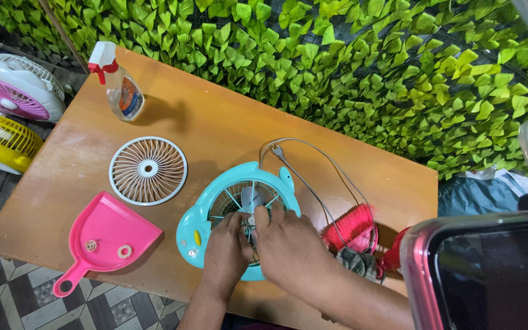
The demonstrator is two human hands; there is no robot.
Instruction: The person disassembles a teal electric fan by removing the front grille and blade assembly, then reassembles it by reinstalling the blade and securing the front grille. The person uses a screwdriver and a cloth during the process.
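Hands meet over a turquoise fan [215, 214] lying flat near the front edge of the desk [215, 128]: left hand [226, 247] and right hand [291, 244] both pinch its centre hub. A white grille [148, 170] and pink dustpan [108, 240] lie to the left.

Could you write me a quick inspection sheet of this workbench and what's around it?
Surface: wooden table, glossy.
Job's things: turquoise fan, front open; white grille lying apart.
Clutter: pink dustpan holding small parts; spray bottle; red brush.
Hands: left hand and right hand both at the fan's hub; grip unclear.
Cables: grey cord looped on table.
Surroundings: leafy green wall; two other fans on the floor.
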